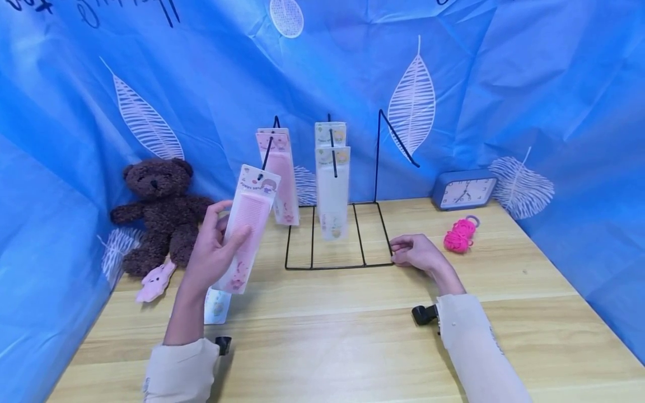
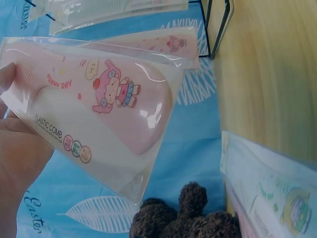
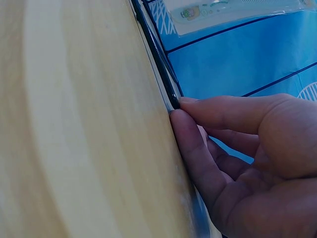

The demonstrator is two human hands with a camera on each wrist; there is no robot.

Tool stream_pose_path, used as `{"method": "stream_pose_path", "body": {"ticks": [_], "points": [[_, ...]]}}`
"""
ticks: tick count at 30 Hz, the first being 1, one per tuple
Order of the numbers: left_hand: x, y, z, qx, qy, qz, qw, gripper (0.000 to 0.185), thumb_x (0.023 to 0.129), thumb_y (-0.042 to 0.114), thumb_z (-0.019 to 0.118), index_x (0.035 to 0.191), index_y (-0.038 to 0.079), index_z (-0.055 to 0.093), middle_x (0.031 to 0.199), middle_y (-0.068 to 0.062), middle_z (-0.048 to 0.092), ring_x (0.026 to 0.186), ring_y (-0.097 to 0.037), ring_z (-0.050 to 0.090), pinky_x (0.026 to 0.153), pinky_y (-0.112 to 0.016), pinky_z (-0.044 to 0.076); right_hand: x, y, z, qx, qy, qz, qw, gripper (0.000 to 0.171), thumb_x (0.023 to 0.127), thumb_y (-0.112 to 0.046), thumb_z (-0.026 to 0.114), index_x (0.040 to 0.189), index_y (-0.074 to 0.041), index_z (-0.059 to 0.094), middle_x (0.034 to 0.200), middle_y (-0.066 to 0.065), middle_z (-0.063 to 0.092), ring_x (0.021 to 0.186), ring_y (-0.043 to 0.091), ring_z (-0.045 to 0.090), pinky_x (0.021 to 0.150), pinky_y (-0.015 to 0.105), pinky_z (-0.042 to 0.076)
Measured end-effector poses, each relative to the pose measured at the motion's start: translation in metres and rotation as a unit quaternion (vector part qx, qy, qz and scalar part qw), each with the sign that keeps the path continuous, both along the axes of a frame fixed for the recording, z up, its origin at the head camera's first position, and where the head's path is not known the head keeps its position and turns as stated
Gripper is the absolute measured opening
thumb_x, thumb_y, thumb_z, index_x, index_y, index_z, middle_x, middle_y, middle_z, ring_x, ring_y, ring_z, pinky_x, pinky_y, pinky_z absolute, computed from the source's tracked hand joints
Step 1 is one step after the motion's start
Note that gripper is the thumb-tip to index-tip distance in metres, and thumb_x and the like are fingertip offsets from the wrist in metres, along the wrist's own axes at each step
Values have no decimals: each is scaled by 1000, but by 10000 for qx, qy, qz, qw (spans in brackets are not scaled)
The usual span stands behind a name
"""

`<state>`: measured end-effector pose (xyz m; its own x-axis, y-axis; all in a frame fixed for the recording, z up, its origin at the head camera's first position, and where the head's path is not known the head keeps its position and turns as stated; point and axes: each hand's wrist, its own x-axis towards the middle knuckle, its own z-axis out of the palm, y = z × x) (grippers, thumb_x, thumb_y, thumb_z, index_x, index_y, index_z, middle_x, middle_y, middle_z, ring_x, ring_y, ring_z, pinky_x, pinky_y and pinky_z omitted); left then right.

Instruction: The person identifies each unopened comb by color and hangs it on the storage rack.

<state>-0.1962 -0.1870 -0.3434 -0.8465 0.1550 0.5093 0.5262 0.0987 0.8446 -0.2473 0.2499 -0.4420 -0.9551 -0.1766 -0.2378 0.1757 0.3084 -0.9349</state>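
My left hand (image 1: 214, 249) grips a packaged pink comb (image 1: 250, 218), thumb on its front. The top of this pack is at the front end of the left hook of a black wire rack (image 1: 340, 268); whether the hook is through its hole I cannot tell. "Plastic comb" is printed on the pack (image 2: 49, 126) in the left wrist view. Behind it hang more pink comb packs (image 1: 285, 173), and pale comb packs (image 1: 332, 196) hang from the middle hook. My right hand (image 1: 418, 254) pinches the front right corner of the rack's base between thumb and finger.
A brown teddy bear (image 1: 161, 207) sits at the left with a small pink plush (image 1: 156, 281) before it. Another comb pack (image 1: 216, 308) lies below my left hand. A blue clock (image 1: 464, 189) and pink yarn bundle (image 1: 459, 235) are at the right.
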Motion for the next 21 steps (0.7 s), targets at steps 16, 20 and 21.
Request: {"method": "stream_pose_path", "body": {"ticks": [16,20,21], "points": [[-25,15,-3,-235,-193,426,9986,46,105,5,51,146,-1,31,125,-31,60,97,-13,63,73,-25,55,0,0,-2,-3,41,-34,10000,58,86,12,68,140,16,47,122,25,55,98,24,62,85,31,57],[-31,19,-5,-130,-249,397,9988,47,106,7,50,148,1,30,128,-30,60,97,-14,64,74,-26,55,1,-1,0,-32,51,2,10000,59,86,12,69,140,17,46,123,27,55,99,25,61,85,31,57],[-32,20,-5,-93,-241,407,9988,47,106,7,50,148,1,30,128,-30,60,97,-14,64,74,-26,55,2,-1,1,-36,55,20,10000,59,86,11,69,140,17,45,123,27,54,99,25,61,85,31,57]]}}
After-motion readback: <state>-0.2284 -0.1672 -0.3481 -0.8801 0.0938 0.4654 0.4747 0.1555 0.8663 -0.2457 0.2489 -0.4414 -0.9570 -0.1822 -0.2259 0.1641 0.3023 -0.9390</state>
